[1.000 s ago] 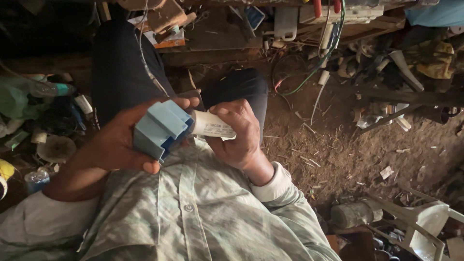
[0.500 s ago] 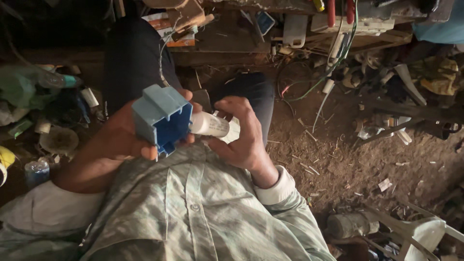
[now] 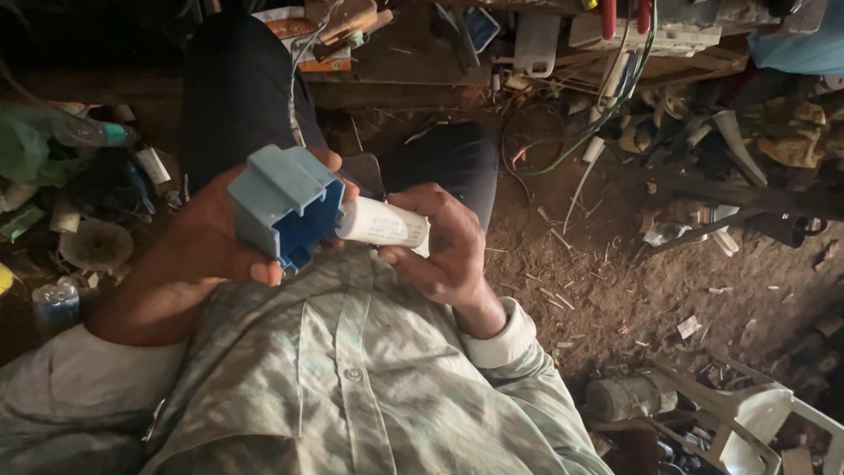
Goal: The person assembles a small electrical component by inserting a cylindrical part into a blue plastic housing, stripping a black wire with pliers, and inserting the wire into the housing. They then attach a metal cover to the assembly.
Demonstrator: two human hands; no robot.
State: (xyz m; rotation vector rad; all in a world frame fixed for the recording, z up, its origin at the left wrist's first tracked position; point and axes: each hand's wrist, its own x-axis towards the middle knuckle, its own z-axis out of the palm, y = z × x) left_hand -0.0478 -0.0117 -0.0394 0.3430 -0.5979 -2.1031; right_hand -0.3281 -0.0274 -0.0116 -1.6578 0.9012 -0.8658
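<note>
Seated person viewed from above, both hands raised over the lap above a dirt floor (image 3: 668, 290) strewn with scraps. Left hand (image 3: 189, 251): fingers wrapped around a blue box (image 3: 281, 204), an open-faced moulded plastic housing held at chest height with its mouth turned toward the other hand. The box appears rigid, hollow and light; its flat outer walls give the surest purchase, and the thin rim is probably the part likeliest to crack under a squeeze. Right hand (image 3: 444, 251): fingers curled closed about a white cylinder (image 3: 382, 224), gripped along its barrel, its near end touching or just inside the box mouth; which of the two cannot be told. The cylinder looks stiff, smooth-skinned and somewhat slippery, so a grip around the full barrel seems to suit it better than a fingertip pinch. Background: workbench (image 3: 413, 62) carrying tools and green wires (image 3: 615, 97); a white plastic crate (image 3: 756, 422) at lower right.
</note>
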